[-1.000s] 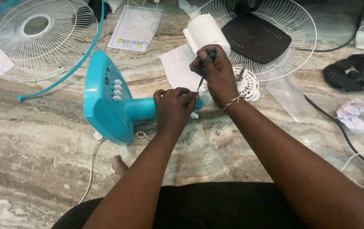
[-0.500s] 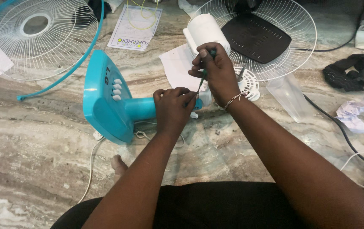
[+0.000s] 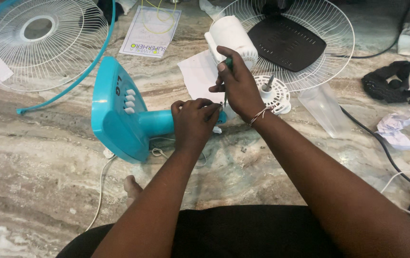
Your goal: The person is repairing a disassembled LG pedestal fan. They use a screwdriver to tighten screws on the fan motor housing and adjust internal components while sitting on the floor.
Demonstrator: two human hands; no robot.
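A turquoise fan base (image 3: pixel 119 112) with white buttons lies on its side on the marbled floor, its neck pointing right. My left hand (image 3: pixel 193 122) wraps around the end of that neck. Just beyond it, my right hand (image 3: pixel 238 86) grips a screwdriver (image 3: pixel 227 76) upright, tip down at the joint beside my left fingers. The white motor housing (image 3: pixel 231 36) sits behind my right hand, and a round white vented cap (image 3: pixel 274 93) lies just to its right.
A white wire fan guard (image 3: pixel 47 43) with a blue rim lies far left, another guard (image 3: pixel 319 28) holding a black plate far right. Also around are a paper leaflet (image 3: pixel 150 31), a clear plastic bag (image 3: pixel 322 110), a black cloth (image 3: pixel 391 83), crumpled paper (image 3: pixel 398 129), cables and my bare foot (image 3: pixel 131 186).
None visible beyond a slight shift of my right hand on the screwdriver; both hands stay at the neck joint.
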